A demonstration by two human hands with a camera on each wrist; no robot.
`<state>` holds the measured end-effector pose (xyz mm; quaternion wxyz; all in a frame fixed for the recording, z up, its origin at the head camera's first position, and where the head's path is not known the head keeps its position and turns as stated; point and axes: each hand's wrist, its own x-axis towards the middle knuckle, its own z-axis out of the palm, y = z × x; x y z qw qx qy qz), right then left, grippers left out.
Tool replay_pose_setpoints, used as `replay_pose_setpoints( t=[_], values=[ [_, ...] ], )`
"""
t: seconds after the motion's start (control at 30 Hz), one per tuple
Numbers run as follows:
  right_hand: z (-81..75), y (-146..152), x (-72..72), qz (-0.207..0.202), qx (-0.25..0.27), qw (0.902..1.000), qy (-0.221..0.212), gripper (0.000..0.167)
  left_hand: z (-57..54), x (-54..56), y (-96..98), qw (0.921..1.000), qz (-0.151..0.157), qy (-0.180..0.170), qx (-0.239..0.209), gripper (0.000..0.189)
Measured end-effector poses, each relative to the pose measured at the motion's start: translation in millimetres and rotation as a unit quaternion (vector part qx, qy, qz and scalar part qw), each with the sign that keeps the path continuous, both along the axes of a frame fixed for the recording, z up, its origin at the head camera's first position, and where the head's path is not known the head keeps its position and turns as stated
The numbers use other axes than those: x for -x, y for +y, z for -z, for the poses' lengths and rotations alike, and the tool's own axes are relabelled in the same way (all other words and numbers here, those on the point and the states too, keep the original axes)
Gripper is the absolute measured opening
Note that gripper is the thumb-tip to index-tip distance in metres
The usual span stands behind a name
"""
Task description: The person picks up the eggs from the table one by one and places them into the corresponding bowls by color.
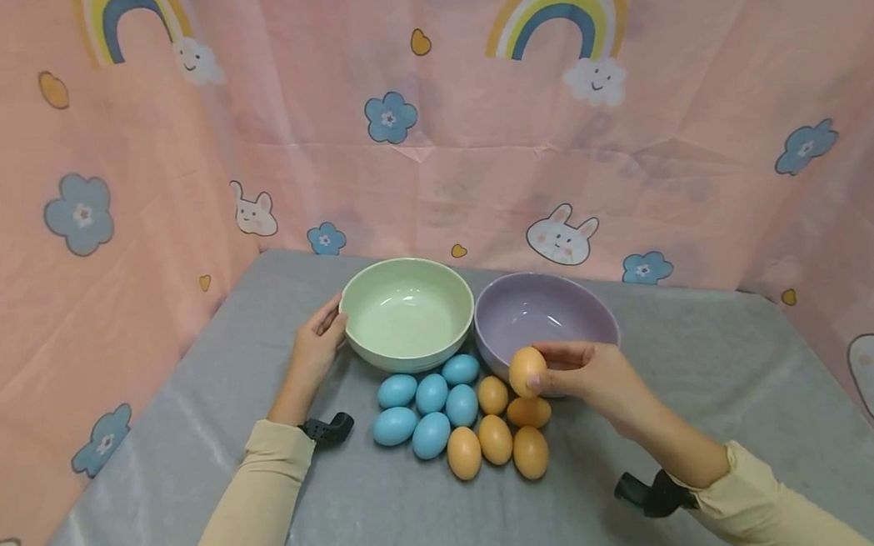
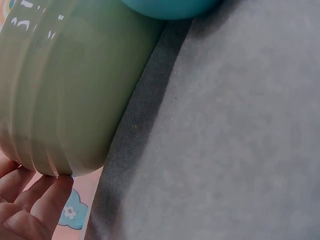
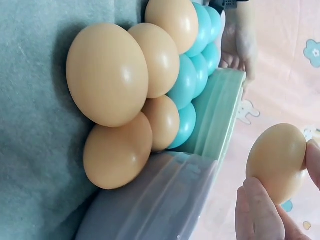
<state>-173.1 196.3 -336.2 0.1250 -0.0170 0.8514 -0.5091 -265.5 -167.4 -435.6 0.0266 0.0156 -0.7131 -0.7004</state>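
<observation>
As right hand (image 1: 597, 377) pinches raised orange egg (image 1: 526, 371), left hand (image 1: 318, 339) unclenched against green bowl (image 1: 409, 341)

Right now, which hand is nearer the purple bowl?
Right. Your right hand, pinching an orange egg, is at the near side of the purple bowl. Your left hand touches the left side of the light green bowl, which stands between it and the purple one.

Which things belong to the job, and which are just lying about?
Probably the job: orange egg in right hand; green bowl touched by left hand; purple bowl; other orange eggs; blue eggs.

Just around: grey cloth; pink backdrop; black wrist cameras.
</observation>
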Motion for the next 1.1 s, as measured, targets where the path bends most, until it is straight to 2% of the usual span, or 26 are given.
replay_pose_setpoints(
  t=[0.7, 0.9, 1.1],
  values=[
    [-12.8, -13, 18.4, 0.010, -0.027, 0.9995, 0.015, 0.062, 0.7, 0.0, 0.8, 1.0000, -0.001, 0.002, 0.007, 0.051],
    [-16.9, -19, 22.2, 0.017, -0.022, 0.9996, 0.010, 0.061, 1.3, 1.3, 0.4, 1.0000, -0.001, 0.005, 0.005, 0.051],
    [-19.9, -22, 27.5, 0.005, -0.011, 0.9999, 0.009, 0.061, 2.3, 1.2, 0.2, 1.0000, 0.002, 0.007, 0.004, 0.051]
  ],
)
